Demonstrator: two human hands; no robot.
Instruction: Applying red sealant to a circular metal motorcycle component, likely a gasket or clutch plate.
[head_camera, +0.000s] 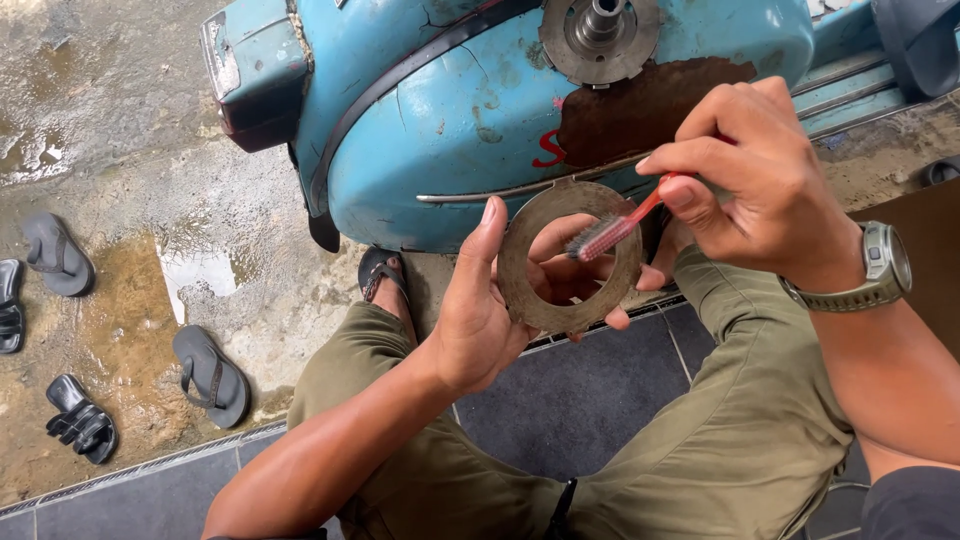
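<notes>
Red-handled toothbrush (615, 232) sits pinched in the right hand (765, 185), its long axis slanting down-left, bristles on the right rim of the rusty metal ring plate (520, 262). Left hand (480, 310) grips the ring upright, thumb left, fingers behind, near the blue scooter body (450, 120).

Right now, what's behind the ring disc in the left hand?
Through the hole of the ring disc: left hand fingers supporting it, and brush bristles across the front. Behind it sits the blue scooter body; the disc covers part of its lower edge.

Ring plate (520, 285) lies before the scooter body (450, 110), sandals (210, 375) to the left.
</notes>
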